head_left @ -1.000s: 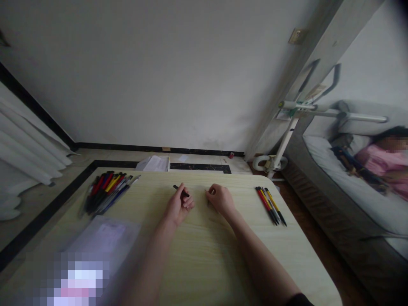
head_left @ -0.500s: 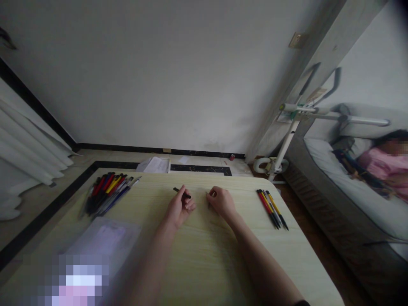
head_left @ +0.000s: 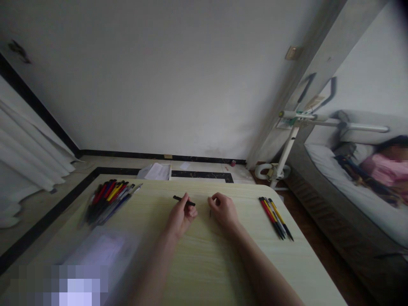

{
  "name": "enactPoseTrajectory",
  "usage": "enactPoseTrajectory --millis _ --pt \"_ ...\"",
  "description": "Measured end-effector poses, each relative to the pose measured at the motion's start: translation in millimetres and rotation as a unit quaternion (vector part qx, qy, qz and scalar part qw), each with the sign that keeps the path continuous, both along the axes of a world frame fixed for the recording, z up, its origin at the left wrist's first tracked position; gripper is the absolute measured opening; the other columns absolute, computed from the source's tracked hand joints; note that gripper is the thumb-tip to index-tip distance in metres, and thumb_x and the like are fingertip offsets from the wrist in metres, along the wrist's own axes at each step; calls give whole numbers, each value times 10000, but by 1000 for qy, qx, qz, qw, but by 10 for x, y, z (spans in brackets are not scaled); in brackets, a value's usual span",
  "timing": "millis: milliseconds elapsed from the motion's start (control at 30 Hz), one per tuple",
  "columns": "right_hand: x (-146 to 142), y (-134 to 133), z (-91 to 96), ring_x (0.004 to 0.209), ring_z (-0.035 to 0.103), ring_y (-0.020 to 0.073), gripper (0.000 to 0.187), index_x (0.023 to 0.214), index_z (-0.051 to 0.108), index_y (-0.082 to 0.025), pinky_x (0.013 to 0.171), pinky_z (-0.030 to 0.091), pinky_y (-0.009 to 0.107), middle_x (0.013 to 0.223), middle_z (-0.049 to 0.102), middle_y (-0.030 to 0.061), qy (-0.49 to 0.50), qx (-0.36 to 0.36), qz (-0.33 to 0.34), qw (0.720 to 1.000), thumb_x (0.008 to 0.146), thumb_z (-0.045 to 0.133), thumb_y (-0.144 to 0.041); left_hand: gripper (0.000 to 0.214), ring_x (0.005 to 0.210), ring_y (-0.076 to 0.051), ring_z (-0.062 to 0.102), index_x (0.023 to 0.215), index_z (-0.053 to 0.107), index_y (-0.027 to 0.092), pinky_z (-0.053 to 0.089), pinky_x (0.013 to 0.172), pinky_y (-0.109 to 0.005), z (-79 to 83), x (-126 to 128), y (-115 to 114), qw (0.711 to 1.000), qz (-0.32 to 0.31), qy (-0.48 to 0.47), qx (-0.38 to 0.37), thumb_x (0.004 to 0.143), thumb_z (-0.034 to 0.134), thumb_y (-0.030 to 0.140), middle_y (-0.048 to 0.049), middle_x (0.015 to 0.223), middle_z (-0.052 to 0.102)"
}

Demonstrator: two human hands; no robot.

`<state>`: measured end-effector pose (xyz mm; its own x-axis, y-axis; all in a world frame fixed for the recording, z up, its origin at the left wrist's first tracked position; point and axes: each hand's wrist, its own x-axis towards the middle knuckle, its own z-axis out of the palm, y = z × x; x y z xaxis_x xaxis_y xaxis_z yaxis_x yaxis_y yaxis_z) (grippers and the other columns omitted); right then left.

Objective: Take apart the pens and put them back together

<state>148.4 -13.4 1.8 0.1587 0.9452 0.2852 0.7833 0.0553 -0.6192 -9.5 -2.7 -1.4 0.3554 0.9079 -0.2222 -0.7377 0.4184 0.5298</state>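
My left hand (head_left: 179, 217) is closed around a short black pen part (head_left: 190, 203), which sticks out past the thumb on both sides. Just to its right, over the table (head_left: 197, 263), my right hand (head_left: 225, 210) is closed in a pinch. A thin dark tip shows below those fingers, but the rest of what they hold is hidden. Right of this hand several pens (head_left: 273, 216) with red, yellow and grey barrels lie side by side. A large bundle of pens (head_left: 110, 197) in mixed colours lies at the table's far left.
Nearer me on the left lies a clear plastic sheet or bag (head_left: 102, 246), blurred. Behind the far table edge a box of papers (head_left: 156, 171) stands on the floor. A white exercise frame (head_left: 288, 148) and a sofa (head_left: 325, 165) with a person on it are to the right.
The whole view has tilted slightly, so everything sits lower. Both hands keep their grips and stay close together; the black part in my left hand shows a little more.
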Motion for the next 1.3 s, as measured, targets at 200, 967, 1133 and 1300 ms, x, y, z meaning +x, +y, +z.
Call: enactPoseTrajectory --millis 200,967,1133,1300 --pt "1 -17 53 465 408 91 307 704 583 -156 460 290 198 501 467 -23 51 33 33 998 794 419 -399 218 432 -51 405 689 488 152 303 457 -200 12 4 -8 1000 12 17 11 721 588 343 45 496 450" --pt "-233 -158 233 509 430 77 202 857 600 -184 497 349 195 683 554 -1 80 31 176 981 740 555 -342 180 525 -70 520 718 531 139 421 510 -190 32 28 -28 999 12 32 8 690 629 288 24 605 536" --pt "-247 -162 210 524 440 82 153 825 595 -183 521 356 201 669 549 -4 80 34 172 981 757 533 -305 185 553 -74 529 706 531 138 424 524 -191 47 48 -41 999 13 40 21 686 630 293 15 637 543" --pt "-250 -159 193 537 452 88 136 798 598 -179 523 359 203 662 554 0 79 31 170 982 755 530 -288 218 562 -81 531 689 526 138 419 526 -194 64 58 -44 998 8 58 18 664 645 318 14 634 541"
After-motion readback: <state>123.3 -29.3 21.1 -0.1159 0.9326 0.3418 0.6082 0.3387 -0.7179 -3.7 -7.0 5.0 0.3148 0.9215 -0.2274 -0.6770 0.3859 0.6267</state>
